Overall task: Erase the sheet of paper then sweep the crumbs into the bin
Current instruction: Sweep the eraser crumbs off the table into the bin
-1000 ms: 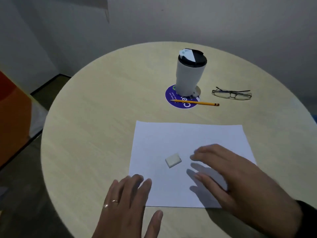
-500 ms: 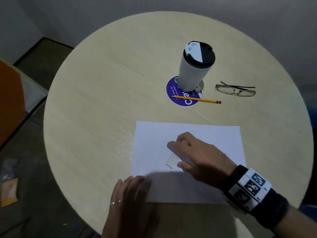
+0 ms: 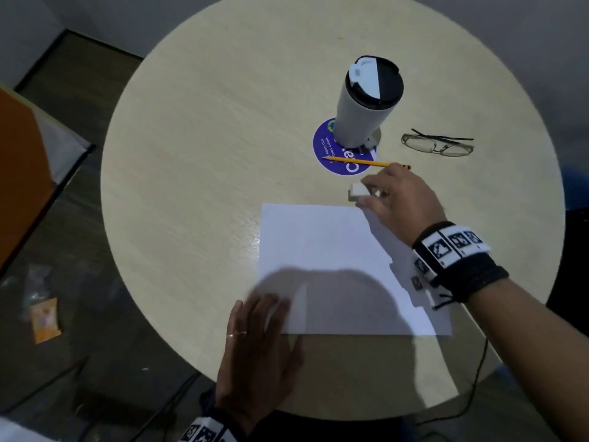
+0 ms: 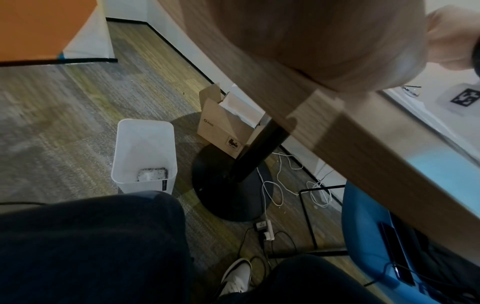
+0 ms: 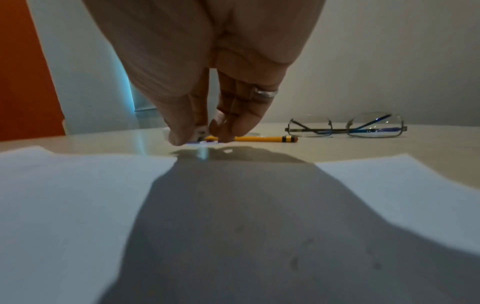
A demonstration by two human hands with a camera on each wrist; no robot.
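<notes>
A white sheet of paper [image 3: 331,256] lies on the round wooden table [image 3: 197,173]. My right hand [image 3: 369,193] pinches a small white eraser [image 3: 357,191] just past the sheet's far edge, close to the tabletop. In the right wrist view the thumb and fingers [image 5: 226,127] close round the eraser [image 5: 202,131] above the table, beyond the paper [image 5: 78,205]. My left hand [image 3: 258,333] lies flat with its fingers on the sheet's near left corner. A white bin [image 4: 145,156] stands on the floor beside the table's black pedestal [image 4: 257,160].
Behind the eraser lie a yellow pencil [image 3: 357,161], a white tumbler [image 3: 366,103] on a purple round sticker [image 3: 328,154], and glasses [image 3: 438,145]. Under the table are a cardboard box [image 4: 226,125], cables [image 4: 275,185] and a blue chair [image 4: 371,236].
My right hand took hold of the eraser on the paper and carried it to the far side, off the sheet toward the pencil. The left hand stayed on the near corner.
</notes>
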